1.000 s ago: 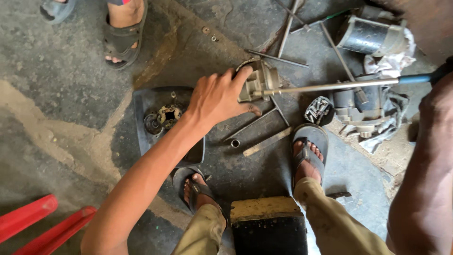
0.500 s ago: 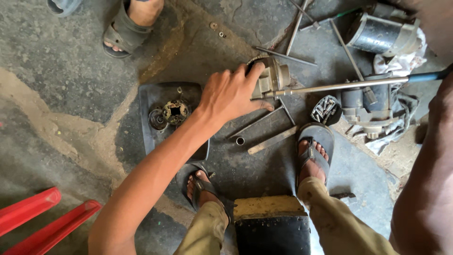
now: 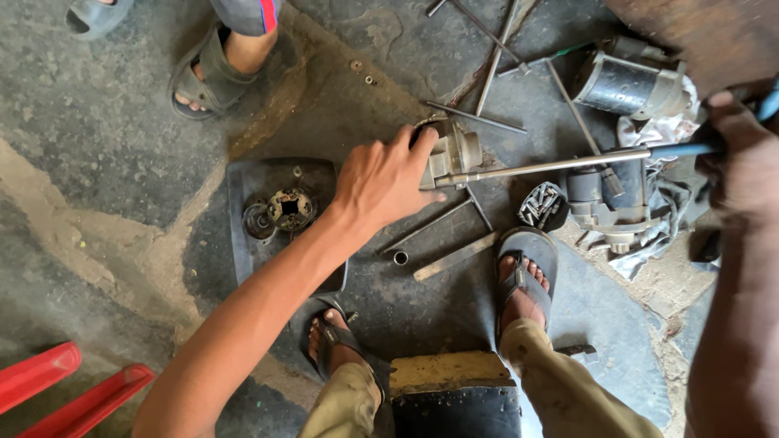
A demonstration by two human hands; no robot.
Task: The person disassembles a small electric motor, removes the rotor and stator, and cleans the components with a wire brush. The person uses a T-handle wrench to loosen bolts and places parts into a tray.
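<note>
My left hand (image 3: 388, 180) grips a grey metal motor housing (image 3: 451, 152) lying on the concrete floor. My right hand (image 3: 742, 150) at the right edge is closed on the blue handle of a long screwdriver (image 3: 560, 165). Its steel shaft runs left and its tip touches the housing beside my left fingers. Small round metal parts (image 3: 280, 212) lie on a dark rubber mat (image 3: 243, 186) just left of my left wrist.
A cylindrical motor body (image 3: 629, 85) and another dismantled unit (image 3: 604, 199) on a rag lie at the right. Long rods (image 3: 495, 57), a small tube (image 3: 400, 258) and a flat bar (image 3: 454, 257) are scattered around. Another person's sandalled foot (image 3: 213, 69) stands top left. Red plastic pieces (image 3: 57, 385) sit bottom left.
The view has shifted, so everything sits lower and farther left in the picture. Both hands keep their grips; the other person's foot has stepped toward the top left.
</note>
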